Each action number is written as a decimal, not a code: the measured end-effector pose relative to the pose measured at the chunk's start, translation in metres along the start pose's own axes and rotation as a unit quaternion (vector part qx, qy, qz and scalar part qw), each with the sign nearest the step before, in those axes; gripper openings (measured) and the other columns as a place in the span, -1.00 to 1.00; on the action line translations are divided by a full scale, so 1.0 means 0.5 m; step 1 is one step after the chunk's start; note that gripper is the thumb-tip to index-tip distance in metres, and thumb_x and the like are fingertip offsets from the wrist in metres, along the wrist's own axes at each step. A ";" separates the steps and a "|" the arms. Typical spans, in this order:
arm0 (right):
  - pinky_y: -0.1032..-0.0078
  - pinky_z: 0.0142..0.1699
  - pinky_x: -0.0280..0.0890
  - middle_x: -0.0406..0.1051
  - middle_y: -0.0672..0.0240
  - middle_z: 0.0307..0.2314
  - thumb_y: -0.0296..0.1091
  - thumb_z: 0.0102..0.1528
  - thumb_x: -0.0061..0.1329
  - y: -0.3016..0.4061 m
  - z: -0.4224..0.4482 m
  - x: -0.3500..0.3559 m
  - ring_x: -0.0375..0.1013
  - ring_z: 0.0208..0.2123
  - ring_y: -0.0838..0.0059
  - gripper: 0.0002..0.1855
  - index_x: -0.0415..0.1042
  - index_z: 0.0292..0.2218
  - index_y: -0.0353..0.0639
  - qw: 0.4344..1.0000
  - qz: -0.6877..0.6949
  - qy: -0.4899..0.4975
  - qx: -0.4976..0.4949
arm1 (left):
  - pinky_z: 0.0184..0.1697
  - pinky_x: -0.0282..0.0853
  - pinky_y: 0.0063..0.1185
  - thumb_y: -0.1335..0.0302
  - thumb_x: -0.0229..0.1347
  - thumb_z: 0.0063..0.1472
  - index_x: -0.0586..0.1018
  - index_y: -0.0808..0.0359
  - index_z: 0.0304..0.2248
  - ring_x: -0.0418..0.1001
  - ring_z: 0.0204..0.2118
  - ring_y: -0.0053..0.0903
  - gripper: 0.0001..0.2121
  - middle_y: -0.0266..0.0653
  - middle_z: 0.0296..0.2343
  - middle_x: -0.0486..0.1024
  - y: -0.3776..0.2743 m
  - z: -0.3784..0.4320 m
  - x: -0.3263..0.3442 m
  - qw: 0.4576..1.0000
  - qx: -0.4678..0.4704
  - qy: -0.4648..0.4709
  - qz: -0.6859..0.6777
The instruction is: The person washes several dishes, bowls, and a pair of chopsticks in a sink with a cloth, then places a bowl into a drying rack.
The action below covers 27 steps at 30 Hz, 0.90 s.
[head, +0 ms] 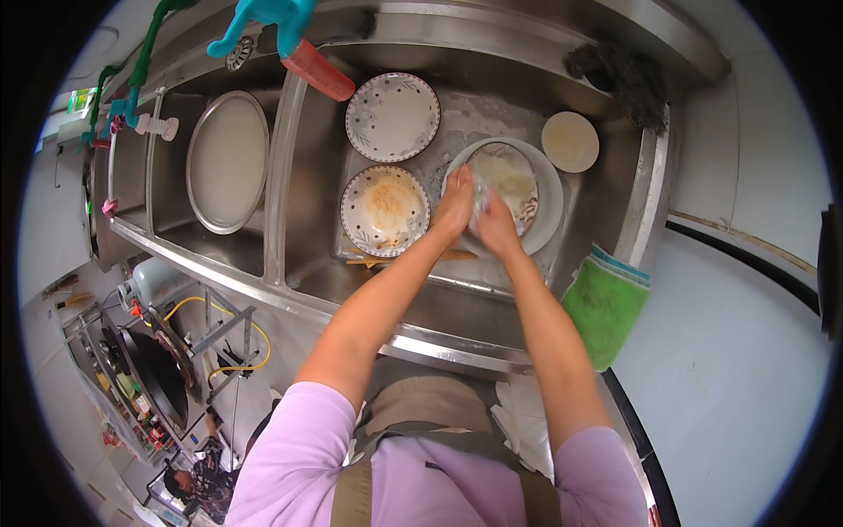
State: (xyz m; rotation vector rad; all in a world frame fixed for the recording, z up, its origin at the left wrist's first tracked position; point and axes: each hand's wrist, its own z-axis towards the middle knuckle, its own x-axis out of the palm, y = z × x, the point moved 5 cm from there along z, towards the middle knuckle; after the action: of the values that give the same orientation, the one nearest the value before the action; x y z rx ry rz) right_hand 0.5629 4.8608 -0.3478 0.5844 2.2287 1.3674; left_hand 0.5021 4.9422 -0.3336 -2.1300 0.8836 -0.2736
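Both my hands are over a large white basin (552, 224) in the wide right compartment of the steel sink. A patterned dish (520, 174) rests in it, with cloudy liquid and a darker floral rim. My left hand (456, 205) is at the basin's left side, fingers extended along the dish's edge. Close beside it, my right hand (497, 224) is bent inward and blurred by motion. Something pale and shiny (481, 193) shows between them, too smeared to name. The hands hide part of the dish's left rim, and I cannot tell whether either grips it.
Left of the basin are a patterned plate (393, 117) and a food-stained patterned bowl (382, 205) near wooden chopsticks (369, 261). A small bowl (570, 141) stands right, below a dark scouring pad (622, 79). A green cloth (606, 309) drapes the edge; a tap (283, 23) overhangs.
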 end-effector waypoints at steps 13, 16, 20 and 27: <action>0.37 -0.09 0.16 0.28 0.00 -0.26 -0.35 -0.07 -0.09 0.011 0.036 -0.012 0.25 -0.18 0.02 -0.59 0.24 -0.17 -0.30 0.990 -0.019 -0.142 -0.021 | -0.24 0.37 -0.30 -0.09 -0.30 0.14 -0.08 0.10 0.11 0.10 0.04 -0.15 -0.35 0.00 0.02 0.05 -0.006 -0.025 0.026 0.991 -0.078 0.080 -0.076; 0.42 -0.12 0.20 0.35 -0.02 -0.31 -0.17 0.00 -0.13 0.068 -0.042 -0.029 0.34 -0.24 0.10 -0.60 0.33 -0.20 -0.29 0.995 -0.087 0.000 0.042 | -0.31 0.41 -0.26 0.11 -0.18 0.18 0.01 0.12 0.07 0.21 -0.05 -0.17 -0.47 -0.07 -0.06 0.16 0.045 0.013 -0.002 0.981 -0.054 0.077 -0.171; 0.37 -0.16 0.22 0.35 -0.05 -0.29 0.03 0.01 -0.14 0.041 -0.120 -0.135 0.33 -0.23 0.02 -0.52 0.41 -0.31 -0.28 0.965 -0.208 -0.048 0.152 | -0.21 0.36 -0.23 0.58 -0.03 0.08 0.10 0.26 0.00 0.32 -0.17 -0.23 -0.52 -0.08 -0.16 0.25 0.051 -0.020 0.036 0.929 -0.126 0.066 -0.342; 0.36 -0.08 0.20 0.34 -0.08 -0.27 -0.29 -0.03 -0.08 0.087 -0.088 -0.181 0.31 -0.13 0.05 -0.36 0.00 0.04 -0.22 0.979 0.051 -0.195 -0.003 | -0.17 0.39 -0.47 0.66 0.07 0.00 0.36 0.48 -0.22 0.43 -0.28 -0.39 -0.70 -0.10 -0.32 0.41 0.077 -0.015 0.119 0.889 -0.137 0.144 -0.413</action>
State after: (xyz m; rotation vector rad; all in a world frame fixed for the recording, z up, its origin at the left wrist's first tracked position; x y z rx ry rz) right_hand 0.6153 4.7958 -0.2766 0.8915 1.9001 1.1850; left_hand 0.5231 4.8806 -0.3629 -2.6846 0.1007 -0.9624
